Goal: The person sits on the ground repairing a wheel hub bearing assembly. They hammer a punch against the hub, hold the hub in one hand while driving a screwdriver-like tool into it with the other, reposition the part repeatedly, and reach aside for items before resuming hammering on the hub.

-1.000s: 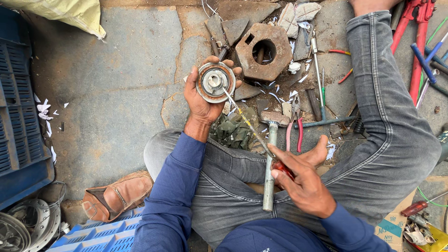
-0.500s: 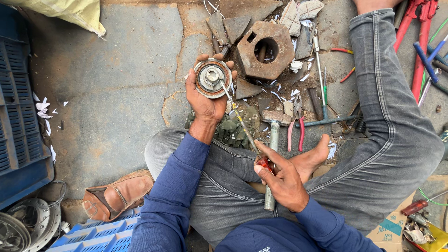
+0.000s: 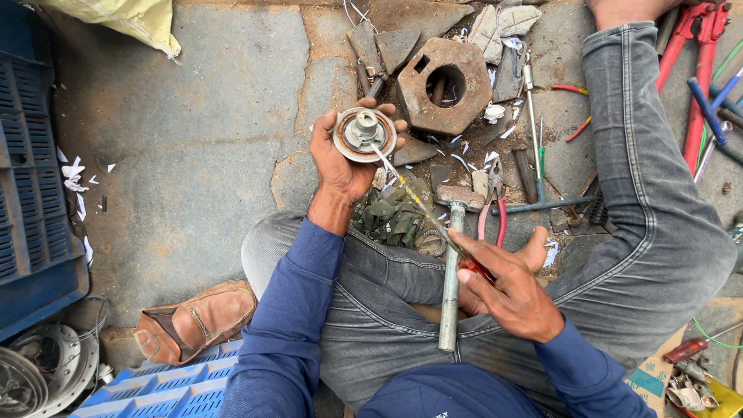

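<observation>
The left hand (image 3: 339,159) holds a round metal disc (image 3: 364,134) up over the ground, with its fingers curled around the rim. The disc has a rusty ring and a shiny hub in the middle. The right hand (image 3: 507,290) pinches a screwdriver (image 3: 422,203) by its red handle, fingers pressed together around it. The thin tip touches the hub of the disc.

Just past the disc sits a big rusty block (image 3: 443,84) with a round hole. Broken stones and bits of white paper lie around that block. Below the disc, a hammer (image 3: 451,263) rests across the person's lap, and pliers (image 3: 491,210) with red grips lie beside the hammer head. A green cloth (image 3: 391,215) is bunched up next to the left wrist.

The ground (image 3: 201,139) is gray concrete, cracked and dusty, with brown dirt in spots. Far left of the disc is a blue crate (image 3: 31,201). Below the disc and to the left lies a brown shoe (image 3: 193,321). Far right of the disc are red bolt cutters (image 3: 700,70).

Half a second ago the disc was in nearly the same spot. The right hand has shifted a little toward the right knee, and the screwdriver tip stays on the hub.
</observation>
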